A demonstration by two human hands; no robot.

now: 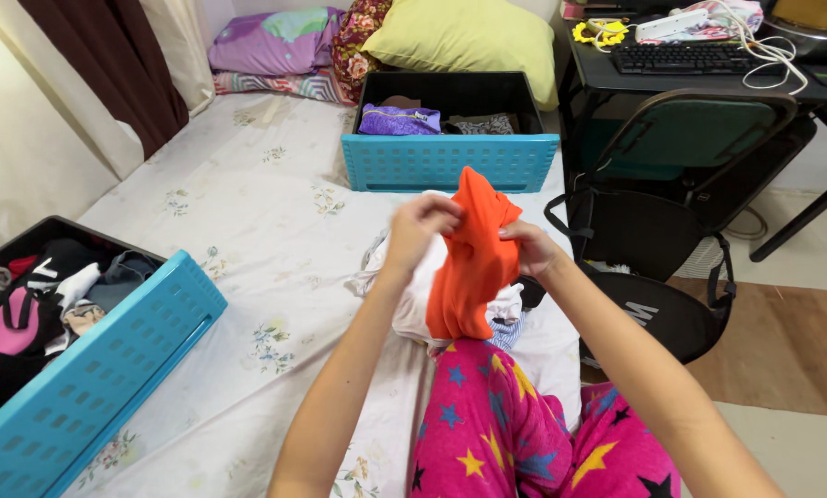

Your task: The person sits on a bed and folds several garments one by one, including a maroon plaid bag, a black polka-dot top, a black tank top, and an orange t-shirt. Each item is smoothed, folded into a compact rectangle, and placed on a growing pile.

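Pink star-printed trousers [524,433] fill the foreground, knees up against the bed [248,212]. Above them both hands pinch an orange garment [469,258]: left hand [420,229] and right hand [529,247] each clenched on its upper edge, so it hangs over a small clothes pile [413,295]. Blue drawers [450,161] lie open nearby.

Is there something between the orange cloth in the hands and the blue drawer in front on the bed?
Nothing visible blocks it. Both the left hand and right hand hold the orange cloth above a white clothes pile. Only bare bedsheet lies before the blue drawer.
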